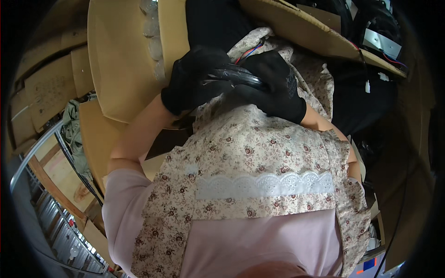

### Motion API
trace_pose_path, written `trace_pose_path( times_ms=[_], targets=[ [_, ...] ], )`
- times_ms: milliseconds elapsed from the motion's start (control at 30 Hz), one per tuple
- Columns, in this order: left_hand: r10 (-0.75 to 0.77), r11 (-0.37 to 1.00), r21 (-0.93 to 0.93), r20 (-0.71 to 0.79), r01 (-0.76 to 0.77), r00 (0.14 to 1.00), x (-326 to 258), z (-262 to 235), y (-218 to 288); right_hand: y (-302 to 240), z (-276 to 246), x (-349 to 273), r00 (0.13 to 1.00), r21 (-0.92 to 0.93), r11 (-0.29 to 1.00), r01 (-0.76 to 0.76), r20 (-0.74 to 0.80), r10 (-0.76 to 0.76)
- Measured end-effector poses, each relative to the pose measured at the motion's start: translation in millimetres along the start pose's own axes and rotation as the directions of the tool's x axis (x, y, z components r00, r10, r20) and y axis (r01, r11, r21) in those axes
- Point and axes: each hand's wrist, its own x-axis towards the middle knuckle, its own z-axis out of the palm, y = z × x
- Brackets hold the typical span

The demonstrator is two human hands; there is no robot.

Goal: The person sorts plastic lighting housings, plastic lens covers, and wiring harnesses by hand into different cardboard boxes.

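Both my hands wear black gloves and meet over my lap. Between them is a glossy black part with a curved rim point(238, 75), held tilted and partly covered by my fingers. My left hand point(197, 79) closes on its left end; my right hand point(274, 85) grips its right end. Just beyond the part, thin red and blue wires point(249, 53) stick up, and they seem to come from it. What kind of part it is, I cannot make out. Under my hands lies a flowered apron point(250, 143) with a white lace band.
An open cardboard box point(123, 60) with clear rounded pieces point(150, 28) along its inside stands at left. At far right, a cardboard flap point(320, 30) borders black parts with a white label point(381, 43); a cable with a white connector point(367, 86) hangs there. A metal-framed rack point(34, 143) stands left.
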Motion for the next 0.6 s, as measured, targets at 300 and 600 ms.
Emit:
trace_pose_path(
  times_ms=[300, 600],
  targets=[
    [0.097, 0.992, -0.078, -0.086, -0.104, 0.992, 7.4, 7.8, -20.9, 9.7, -5.2, 16.6, 0.993, 0.032, 0.997, -0.073, 0.091, 0.07],
    [-0.696, -0.142, -0.98, -0.001, -0.139, 0.718, 6.3, 17.6, 19.5, -20.5, -24.5, 17.5, 0.82, 0.654, 0.556, -0.513, 0.181, 0.543]
  ],
)
